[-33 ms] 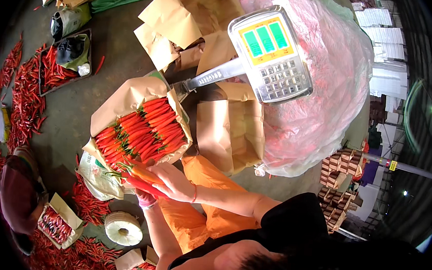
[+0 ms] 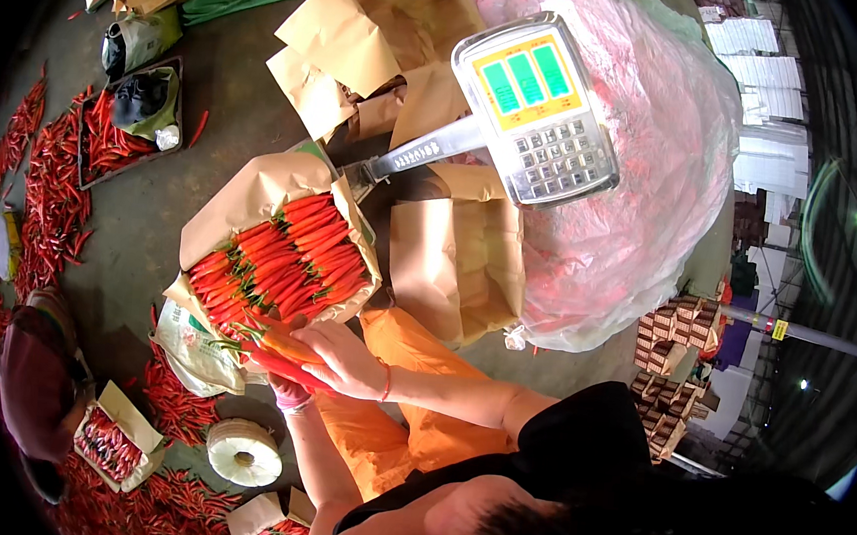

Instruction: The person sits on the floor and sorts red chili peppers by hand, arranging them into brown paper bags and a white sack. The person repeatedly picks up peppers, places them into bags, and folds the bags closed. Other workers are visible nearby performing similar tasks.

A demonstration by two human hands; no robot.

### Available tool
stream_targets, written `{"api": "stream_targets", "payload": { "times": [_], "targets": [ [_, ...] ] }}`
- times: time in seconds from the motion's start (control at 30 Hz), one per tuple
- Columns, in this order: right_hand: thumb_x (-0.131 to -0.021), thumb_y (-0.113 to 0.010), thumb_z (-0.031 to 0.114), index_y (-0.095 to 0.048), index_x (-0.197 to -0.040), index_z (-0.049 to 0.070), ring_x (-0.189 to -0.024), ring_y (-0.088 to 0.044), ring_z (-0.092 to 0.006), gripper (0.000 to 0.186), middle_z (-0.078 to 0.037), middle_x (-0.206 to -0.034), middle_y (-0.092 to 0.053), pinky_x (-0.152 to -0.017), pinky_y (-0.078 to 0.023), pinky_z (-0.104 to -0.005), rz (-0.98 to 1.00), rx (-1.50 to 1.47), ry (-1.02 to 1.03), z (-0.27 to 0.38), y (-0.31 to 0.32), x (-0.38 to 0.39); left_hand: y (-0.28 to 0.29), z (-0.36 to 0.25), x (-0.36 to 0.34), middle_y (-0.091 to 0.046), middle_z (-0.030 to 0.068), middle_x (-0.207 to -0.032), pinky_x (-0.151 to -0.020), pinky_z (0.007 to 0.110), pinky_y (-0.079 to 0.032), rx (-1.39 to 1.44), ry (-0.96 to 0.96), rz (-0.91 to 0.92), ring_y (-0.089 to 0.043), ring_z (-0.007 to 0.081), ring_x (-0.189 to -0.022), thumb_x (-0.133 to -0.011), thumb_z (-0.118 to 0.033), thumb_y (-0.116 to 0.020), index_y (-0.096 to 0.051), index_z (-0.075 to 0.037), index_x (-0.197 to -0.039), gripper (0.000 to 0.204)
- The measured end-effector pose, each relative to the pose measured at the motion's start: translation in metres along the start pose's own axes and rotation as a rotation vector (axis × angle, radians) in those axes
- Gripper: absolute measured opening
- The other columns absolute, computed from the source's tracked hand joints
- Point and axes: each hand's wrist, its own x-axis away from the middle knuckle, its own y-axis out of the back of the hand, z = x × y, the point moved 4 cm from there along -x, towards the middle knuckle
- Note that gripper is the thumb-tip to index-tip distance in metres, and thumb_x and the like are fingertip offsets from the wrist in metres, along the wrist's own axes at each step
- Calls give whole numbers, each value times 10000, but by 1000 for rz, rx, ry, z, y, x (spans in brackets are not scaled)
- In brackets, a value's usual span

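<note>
Currently, the right hand point(image 2: 343, 358) has its fingers closed on a bunch of red chillies point(image 2: 292, 369), located at the near edge of a paper-lined box point(image 2: 240, 190). The left hand point(image 2: 288, 394) is positioned beneath the bunch; its fingers are largely hidden, so their grip cannot be determined. Stacked chillies point(image 2: 306, 249) lie in rows inside the box. A scale display point(image 2: 567, 158) is mounted on a slanting post point(image 2: 427, 151) near it.

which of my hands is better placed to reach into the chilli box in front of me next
Probably your right hand: it is nearer the box, while your left hand is lower in view, partly hidden beneath the held chillies.
</note>
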Motion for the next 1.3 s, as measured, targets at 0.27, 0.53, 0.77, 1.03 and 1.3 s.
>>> {"api": "stream_targets", "payload": {
  "times": [0.27,0.53,0.77,1.03,1.3],
  "targets": [
    [-770,-774,126,-391,-1361,-25,-1255,-448,-370,721,-226,-1349,-452,-1045,-364,-449,367,-101,-133,15,-33,-15,17,-5,35,-656,77,-1109,-861,325,-521,-118,130,-510,-641,177,-994,-884,-199,-650,-554,-22,-1260,426],
    [-778,-694,-75,-157,-1515,4,-1352,-372,-262,915,-159,-1496,-326,-1145,-287,-403,492,-175,-327,-25,-92,50,15,11,75,-489,49,-1408,-1090,345,-385,119,-306,-359,-470,170,-1283,-905,-232,-691,-388,-77,-1441,635],
    [-783,-709,-64,-192,-1497,17,-1313,-423,-250,886,-148,-1463,-374,-1108,-349,-393,772,-344,-496,-2,-247,91,89,-45,207,-568,18,-1275,-983,310,-451,200,-474,-515,-528,138,-1164,-922,-200,-663,-465,-71,-1380,515],
    [-821,-678,-47,-305,-1407,64,-1182,-541,-222,703,-113,-1307,-517,-971,-478,-354,1242,-390,-689,31,-618,272,268,-146,551,-658,55,-1123,-842,321,-519,281,-671,-919,-628,165,-999,-893,-264,-705,-587,-58,-1252,430],
    [-744,-614,-82,-453,-1336,36,-1116,-582,-194,625,-80,-1215,-583,-950,-481,-332,1585,-469,-698,64,-952,496,484,-160,880,-650,-5,-766,-424,223,-367,163,-779,-1364,-528,81,-504,-845,-428,-732,-655,-88,-1047,403]
  ]
}}
